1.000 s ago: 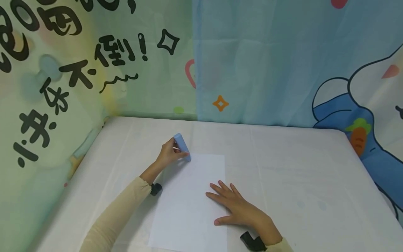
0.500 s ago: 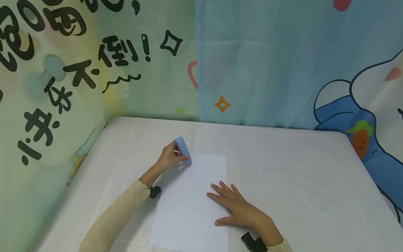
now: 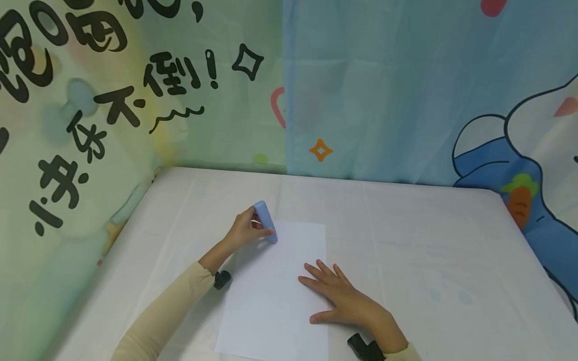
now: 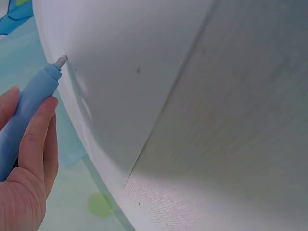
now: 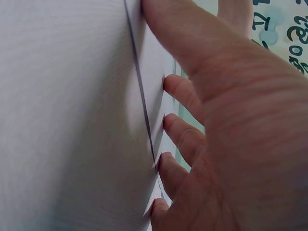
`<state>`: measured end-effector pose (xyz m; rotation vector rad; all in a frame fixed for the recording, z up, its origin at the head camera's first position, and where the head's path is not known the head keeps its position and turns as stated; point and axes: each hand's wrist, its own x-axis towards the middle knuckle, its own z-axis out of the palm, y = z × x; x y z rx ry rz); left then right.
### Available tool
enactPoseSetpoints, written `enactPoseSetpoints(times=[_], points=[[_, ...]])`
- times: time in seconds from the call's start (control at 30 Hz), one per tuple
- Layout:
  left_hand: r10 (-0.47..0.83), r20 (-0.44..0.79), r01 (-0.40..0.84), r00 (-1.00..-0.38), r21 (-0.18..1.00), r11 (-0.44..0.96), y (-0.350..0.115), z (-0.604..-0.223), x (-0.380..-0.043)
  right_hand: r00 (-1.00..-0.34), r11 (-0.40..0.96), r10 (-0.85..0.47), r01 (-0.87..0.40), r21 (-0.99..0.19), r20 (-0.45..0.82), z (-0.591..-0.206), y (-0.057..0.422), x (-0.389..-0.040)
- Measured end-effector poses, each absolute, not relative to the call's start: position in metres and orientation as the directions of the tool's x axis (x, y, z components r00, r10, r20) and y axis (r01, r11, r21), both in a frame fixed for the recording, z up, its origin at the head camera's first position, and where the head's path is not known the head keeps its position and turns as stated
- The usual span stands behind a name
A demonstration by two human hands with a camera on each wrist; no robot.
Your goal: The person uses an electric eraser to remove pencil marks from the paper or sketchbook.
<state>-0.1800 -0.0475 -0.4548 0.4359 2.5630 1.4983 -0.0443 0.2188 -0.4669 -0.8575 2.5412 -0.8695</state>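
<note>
In the head view my left hand [image 3: 244, 231] grips a thick light-blue pen-shaped tool [image 3: 265, 220] over the upper left of a white sheet of paper [image 3: 275, 301]. The left wrist view shows the tool [image 4: 31, 106] between thumb and fingers, its narrow grey tip pointing at the paper [image 4: 130, 91]. Whether that tip touches the sheet, I cannot tell. My right hand [image 3: 340, 301] lies spread at the sheet's right edge. Its thumb and several fingertips [image 5: 178, 89] rest on the paper, close to the edge.
A white cloth [image 3: 433, 260] covers the table under the paper. Printed fabric [image 3: 384, 100] hangs along the back and the left side. Each wrist wears a small black camera, such as the one on the right [image 3: 365, 347].
My left hand has moved a little way down the sheet toward me, with the blue tool in its grip. The right hand keeps its place on the paper. The head view has shifted slightly.
</note>
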Motion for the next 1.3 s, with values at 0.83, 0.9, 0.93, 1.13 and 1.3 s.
enactPoseSetpoints(times=[0.83, 0.9, 0.93, 1.13, 1.3], points=[[0.318, 0.03, 0.182, -0.948, 0.868, 0.462, -0.047, -0.455, -0.186, -0.765, 0.629, -0.635, -0.431, -0.647, -0.108, -0.466, 0.22, -0.043], [0.328, 0.035, 0.193, -0.944, 0.865, 0.462, -0.048, -0.454, -0.185, -0.765, 0.629, -0.635, -0.43, -0.647, -0.109, -0.466, 0.22, -0.043], [0.334, 0.035, 0.196, -0.942, 0.866, 0.461, -0.048, -0.454, -0.184, -0.765, 0.629, -0.635, -0.429, -0.648, -0.111, -0.465, 0.219, -0.043], [0.359, 0.034, 0.206, -0.933, 0.867, 0.453, -0.049, -0.453, -0.18, -0.765, 0.632, -0.636, -0.44, -0.638, -0.102, -0.465, 0.219, -0.043], [0.373, 0.033, 0.21, -0.927, 0.87, 0.446, -0.05, -0.454, -0.176, -0.765, 0.631, -0.635, -0.435, -0.642, -0.107, -0.464, 0.219, -0.043]])
